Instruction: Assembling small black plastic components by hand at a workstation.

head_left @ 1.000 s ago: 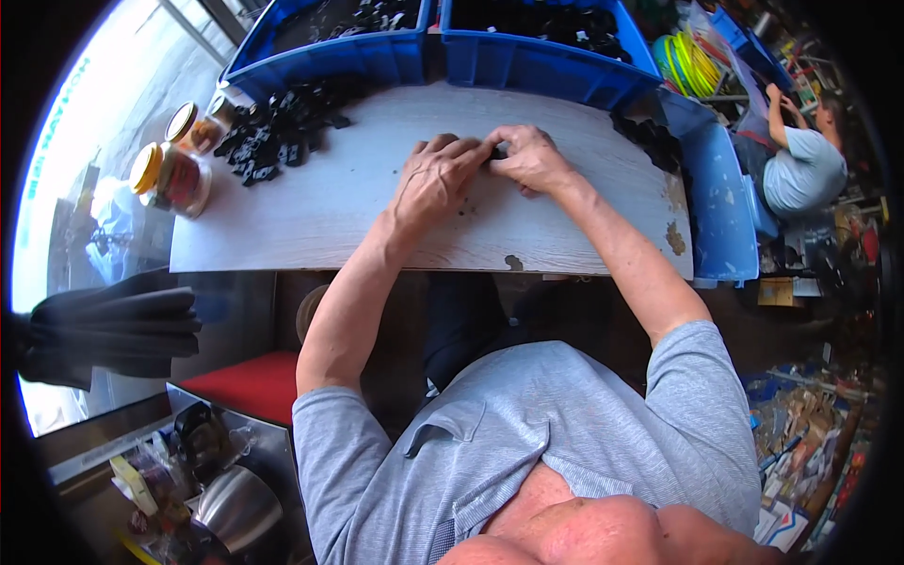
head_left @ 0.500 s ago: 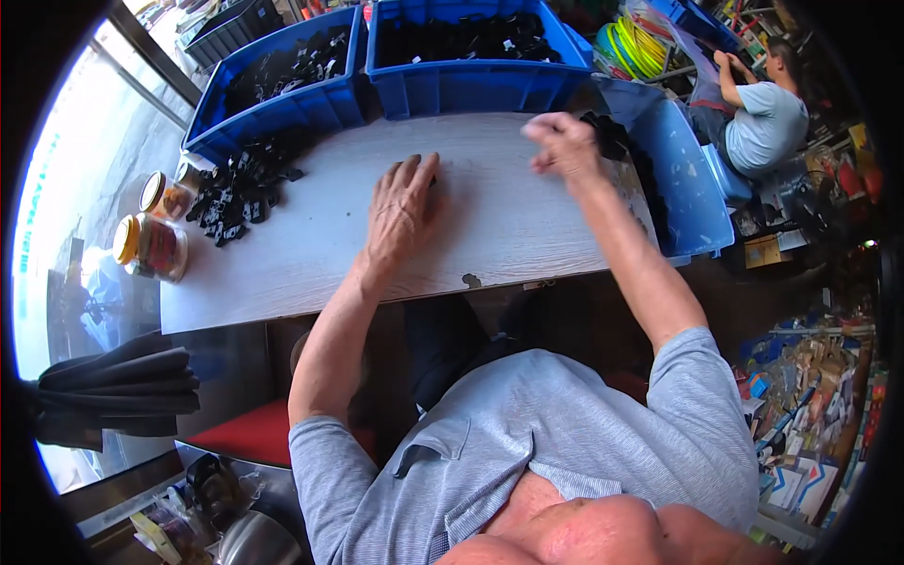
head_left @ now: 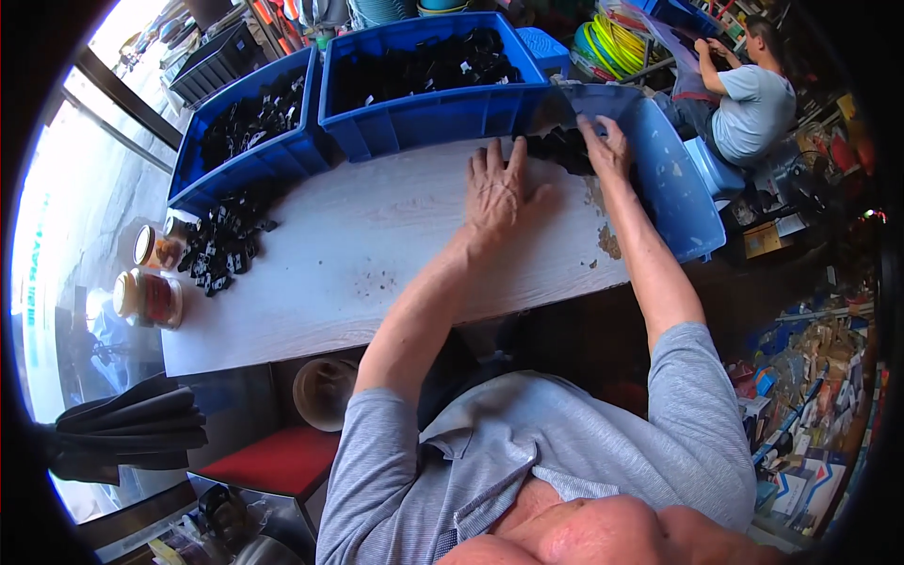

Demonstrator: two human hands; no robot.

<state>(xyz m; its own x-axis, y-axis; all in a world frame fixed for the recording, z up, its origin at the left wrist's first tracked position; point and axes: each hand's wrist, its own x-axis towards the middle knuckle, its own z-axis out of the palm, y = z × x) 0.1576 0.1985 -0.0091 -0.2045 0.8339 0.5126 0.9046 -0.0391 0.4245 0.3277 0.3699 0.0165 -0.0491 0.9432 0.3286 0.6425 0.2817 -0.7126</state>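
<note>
My left hand [head_left: 496, 196] lies palm down on the pale wood-grain table [head_left: 414, 250], fingers stretched and spread. Close to its right, at the table's back right corner, is a pile of small black pieces [head_left: 563, 151]. Over the right end of that pile reaches my right hand [head_left: 610, 153], beside the light blue bin. Its fingers are apart, with nothing visible between them; the fingertips' contact with the pieces cannot be made out. Another heap of small black pieces [head_left: 224, 247], some with silvery parts, spreads over the table's left end.
Two blue crates, a left one [head_left: 273, 162] and a middle one [head_left: 433, 122], hold black pieces along the back edge. A light blue bin [head_left: 692, 202] stands at the right. Lidded jars [head_left: 151, 299] stand at the left edge. A person [head_left: 749, 104] sits at the far right.
The view has shifted. My left hand has moved right across the table and spread its fingers. My right hand has gone from above the bare tabletop to the black pile by the bin.
</note>
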